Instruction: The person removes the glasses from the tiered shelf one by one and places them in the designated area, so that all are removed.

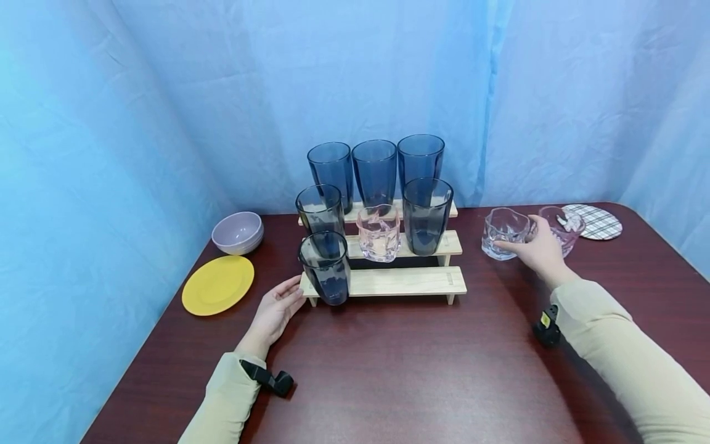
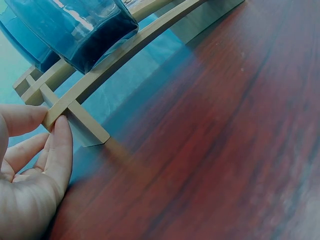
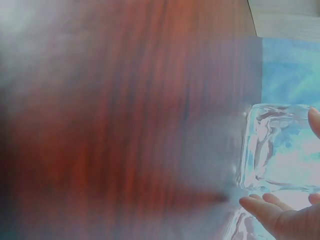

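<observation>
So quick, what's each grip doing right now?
Left grip: closed, pinching the front wooden shelf at its left end.
Right grip: closed, holding a clear glass.

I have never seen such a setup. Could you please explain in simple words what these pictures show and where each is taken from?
There is no machine: a person works with two bare hands. The wide picture comes from a head camera; the others from small black cameras on the wrists. On the dark red table stands a three-step wooden rack with six blue-grey glasses and one pinkish tumbler. Left of it are a lilac bowl and a yellow plate. The left hand pinches the rack's lowest step at its left end. The right hand holds a clear tumbler, near a second pinkish tumbler and a checked mat.
</observation>
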Tool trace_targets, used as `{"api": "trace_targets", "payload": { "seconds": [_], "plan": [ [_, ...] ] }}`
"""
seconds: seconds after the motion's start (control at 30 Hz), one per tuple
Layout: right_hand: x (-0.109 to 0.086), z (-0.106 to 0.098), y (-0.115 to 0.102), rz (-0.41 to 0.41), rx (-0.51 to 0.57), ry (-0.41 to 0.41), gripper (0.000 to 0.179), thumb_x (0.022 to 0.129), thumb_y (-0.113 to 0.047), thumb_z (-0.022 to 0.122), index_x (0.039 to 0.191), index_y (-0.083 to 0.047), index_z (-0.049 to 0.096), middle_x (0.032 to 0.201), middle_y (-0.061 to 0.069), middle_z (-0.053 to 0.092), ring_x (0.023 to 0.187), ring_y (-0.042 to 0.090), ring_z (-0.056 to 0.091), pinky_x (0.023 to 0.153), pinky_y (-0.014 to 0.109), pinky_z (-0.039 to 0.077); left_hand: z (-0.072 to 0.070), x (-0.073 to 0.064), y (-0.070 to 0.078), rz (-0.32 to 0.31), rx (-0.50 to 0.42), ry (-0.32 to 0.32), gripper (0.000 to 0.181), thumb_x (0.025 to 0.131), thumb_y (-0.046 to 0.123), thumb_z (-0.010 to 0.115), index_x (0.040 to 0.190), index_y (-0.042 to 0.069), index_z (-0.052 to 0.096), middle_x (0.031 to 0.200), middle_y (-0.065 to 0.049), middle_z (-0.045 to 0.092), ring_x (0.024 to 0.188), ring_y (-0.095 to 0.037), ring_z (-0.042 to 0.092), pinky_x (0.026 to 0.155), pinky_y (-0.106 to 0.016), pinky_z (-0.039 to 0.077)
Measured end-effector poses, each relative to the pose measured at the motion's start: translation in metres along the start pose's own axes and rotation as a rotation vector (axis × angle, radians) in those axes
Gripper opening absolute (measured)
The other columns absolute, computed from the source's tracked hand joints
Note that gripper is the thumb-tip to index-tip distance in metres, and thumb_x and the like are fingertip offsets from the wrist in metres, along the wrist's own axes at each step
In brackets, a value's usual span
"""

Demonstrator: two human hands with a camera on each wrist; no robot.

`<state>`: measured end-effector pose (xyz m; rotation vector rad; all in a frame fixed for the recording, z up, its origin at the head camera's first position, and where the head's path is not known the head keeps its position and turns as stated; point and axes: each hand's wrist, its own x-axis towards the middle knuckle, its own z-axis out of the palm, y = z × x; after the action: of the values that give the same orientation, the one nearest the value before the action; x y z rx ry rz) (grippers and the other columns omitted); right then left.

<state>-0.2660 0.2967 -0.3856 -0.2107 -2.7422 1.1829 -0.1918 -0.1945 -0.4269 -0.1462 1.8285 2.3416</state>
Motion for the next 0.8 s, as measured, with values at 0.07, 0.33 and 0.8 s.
{"api": "trace_targets", "payload": {
  "seconds": [0.07, 0.33, 0.8],
  "plan": [
    [-0.002, -0.002, 0.001, 0.004, 0.004, -0.016, 0.101, 0.080, -0.037, 0.074, 0.147, 0.006, 0.012, 0.130, 0.041, 0.039, 0.121, 0.050, 0.040, 0.100, 0.060, 0.033, 0.000, 0.000, 0.000, -0.003, 0.005, 0.002, 0.049, 0.098, -0.003, 0.041, 0.145, -0.004, 0.029, 0.105, 0.005, 0.056, 0.094, -0.002, 0.059, 0.085, -0.017, 0.050],
    [-0.017, -0.007, 0.006, 0.018, 0.025, -0.073, 0.101, 0.082, -0.041, 0.070, 0.148, 0.004, 0.009, 0.129, 0.041, 0.042, 0.121, 0.051, 0.040, 0.099, 0.059, 0.035, 0.000, 0.001, 0.000, -0.010, 0.022, 0.000, 0.048, 0.098, -0.001, 0.040, 0.145, -0.003, 0.029, 0.111, 0.003, 0.054, 0.096, -0.002, 0.058, 0.087, -0.018, 0.049],
    [-0.045, -0.011, 0.004, 0.003, 0.139, -0.180, 0.092, 0.086, -0.037, 0.068, 0.148, 0.004, 0.013, 0.129, 0.036, 0.047, 0.095, 0.013, 0.059, 0.073, 0.020, 0.050, -0.001, 0.002, -0.002, 0.004, 0.024, -0.002, 0.048, 0.098, -0.001, 0.042, 0.145, -0.003, 0.030, 0.106, 0.007, 0.057, 0.095, -0.002, 0.059, 0.087, -0.017, 0.050]
  ]
}}
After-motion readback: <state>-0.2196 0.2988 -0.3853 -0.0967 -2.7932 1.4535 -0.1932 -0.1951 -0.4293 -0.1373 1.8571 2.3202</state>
